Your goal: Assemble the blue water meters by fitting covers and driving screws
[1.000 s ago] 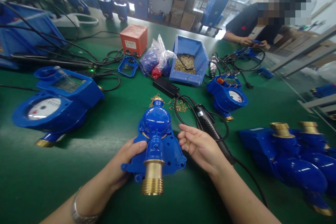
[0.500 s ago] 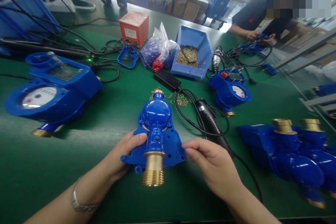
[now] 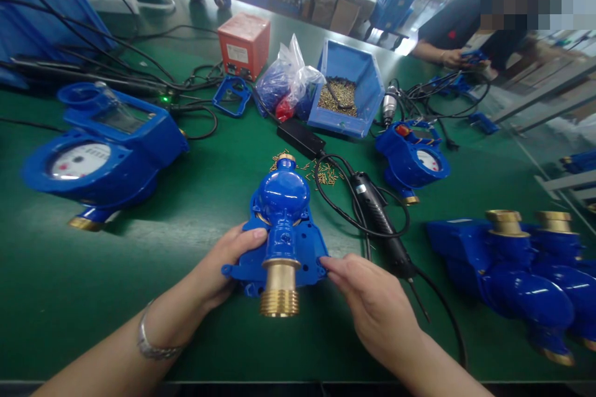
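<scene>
A blue water meter (image 3: 285, 193) lies upside down in front of me, its brass threaded end pointing towards me. My left hand (image 3: 228, 260) grips the left side of its plastic housing, thumb on top and fingers mostly hidden underneath. At the housing's right corner, my right hand (image 3: 379, 298) has thumb and forefinger pinched together; whatever is between the fingertips is too small to make out. Loose brass screws (image 3: 328, 173) are scattered just beyond the meter. Right of them lies a black electric screwdriver (image 3: 379, 214) with its cable looped, the bit pointing towards me.
A blue bin (image 3: 343, 125) of screws stands behind, beside a plastic bag (image 3: 291, 74) and an orange box (image 3: 244, 43). Other meters sit left (image 3: 105, 161), right (image 3: 412, 158) and front right (image 3: 521, 285). A co-worker's hands (image 3: 459, 57) handle a blue part at the far right.
The view has shifted slightly. My right fingertips have moved in a little over the housing's right corner. My left hand keeps its hold on the meter.
</scene>
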`<state>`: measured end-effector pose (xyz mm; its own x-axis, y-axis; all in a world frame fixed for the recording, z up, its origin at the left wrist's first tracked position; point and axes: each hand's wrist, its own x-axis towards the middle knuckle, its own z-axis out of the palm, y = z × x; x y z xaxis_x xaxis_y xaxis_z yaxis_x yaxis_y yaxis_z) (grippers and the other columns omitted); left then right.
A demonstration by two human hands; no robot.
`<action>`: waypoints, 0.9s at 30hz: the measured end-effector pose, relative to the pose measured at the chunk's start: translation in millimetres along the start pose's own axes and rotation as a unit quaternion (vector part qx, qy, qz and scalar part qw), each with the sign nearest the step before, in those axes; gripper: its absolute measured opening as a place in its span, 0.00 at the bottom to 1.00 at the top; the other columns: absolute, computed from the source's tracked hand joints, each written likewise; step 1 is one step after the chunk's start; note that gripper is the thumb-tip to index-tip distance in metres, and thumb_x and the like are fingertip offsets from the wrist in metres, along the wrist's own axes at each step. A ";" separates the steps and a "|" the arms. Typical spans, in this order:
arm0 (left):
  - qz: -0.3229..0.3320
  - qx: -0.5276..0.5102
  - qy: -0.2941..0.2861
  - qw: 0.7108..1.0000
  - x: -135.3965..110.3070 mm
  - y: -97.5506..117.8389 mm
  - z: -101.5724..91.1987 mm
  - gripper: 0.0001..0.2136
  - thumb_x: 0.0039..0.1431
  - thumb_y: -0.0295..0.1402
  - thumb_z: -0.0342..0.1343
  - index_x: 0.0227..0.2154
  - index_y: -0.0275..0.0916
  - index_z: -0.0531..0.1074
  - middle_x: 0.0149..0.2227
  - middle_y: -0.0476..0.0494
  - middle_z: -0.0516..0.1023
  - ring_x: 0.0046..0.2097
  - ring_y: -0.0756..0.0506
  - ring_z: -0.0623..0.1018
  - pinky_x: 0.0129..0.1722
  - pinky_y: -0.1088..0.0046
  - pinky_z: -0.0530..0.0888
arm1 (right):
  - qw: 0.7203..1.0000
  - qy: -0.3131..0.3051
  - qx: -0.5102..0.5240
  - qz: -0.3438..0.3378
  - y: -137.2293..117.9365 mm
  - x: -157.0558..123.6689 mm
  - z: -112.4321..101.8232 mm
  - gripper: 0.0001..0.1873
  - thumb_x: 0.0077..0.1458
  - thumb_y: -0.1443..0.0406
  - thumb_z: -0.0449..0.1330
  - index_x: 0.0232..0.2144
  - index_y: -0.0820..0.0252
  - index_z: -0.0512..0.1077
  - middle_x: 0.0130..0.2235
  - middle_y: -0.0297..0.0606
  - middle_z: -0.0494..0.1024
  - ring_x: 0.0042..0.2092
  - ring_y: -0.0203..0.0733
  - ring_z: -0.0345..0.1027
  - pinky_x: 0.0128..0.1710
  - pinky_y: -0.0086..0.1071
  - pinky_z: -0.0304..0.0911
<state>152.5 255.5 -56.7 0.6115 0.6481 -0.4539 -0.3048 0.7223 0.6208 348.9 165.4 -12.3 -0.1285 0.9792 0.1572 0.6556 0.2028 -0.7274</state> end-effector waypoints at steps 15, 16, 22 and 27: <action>0.015 -0.033 0.029 0.999 2.1 -1.4 -1.0 0.10 0.43 0.38 0.64 0.26 0.38 0.76 0.25 0.49 0.77 0.27 0.50 0.74 0.29 0.78 0.72 | 0.735 0.066 0.551 0.390 27.1 16.3 3.8 0.20 0.33 0.67 0.73 0.31 0.67 0.72 0.33 0.42 0.76 0.33 0.38 0.72 0.37 0.27 0.68; 0.019 -0.038 0.031 0.999 2.0 -1.7 -1.0 0.10 0.42 0.38 0.65 0.27 0.38 0.76 0.25 0.49 0.77 0.27 0.50 0.74 0.29 0.78 0.72 | 0.735 0.073 0.545 0.397 27.4 17.0 5.4 0.20 0.32 0.66 0.73 0.29 0.67 0.71 0.31 0.41 0.76 0.31 0.37 0.71 0.34 0.26 0.68; 0.040 -0.062 0.052 0.996 3.2 -4.7 -0.9 0.11 0.44 0.37 0.64 0.29 0.37 0.75 0.26 0.48 0.77 0.28 0.49 0.75 0.32 0.76 0.74 | 0.759 0.112 0.505 0.397 26.0 19.8 11.8 0.26 0.36 0.57 0.71 0.35 0.66 0.69 0.20 0.33 0.70 0.19 0.31 0.61 0.17 0.21 0.57; 0.071 -0.074 0.077 0.992 4.5 -5.8 0.3 0.14 0.43 0.40 0.64 0.32 0.36 0.75 0.29 0.46 0.78 0.30 0.48 0.76 0.35 0.73 0.74 | 0.764 0.095 0.502 0.393 21.8 19.8 9.5 0.24 0.37 0.60 0.71 0.36 0.68 0.70 0.21 0.32 0.68 0.19 0.26 0.55 0.17 0.18 0.50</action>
<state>157.3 254.1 -62.2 0.4402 0.7665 -0.4677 -0.4906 0.6416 0.5897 353.6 189.3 -31.3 0.1852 0.8024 -0.5674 -0.4400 -0.4486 -0.7780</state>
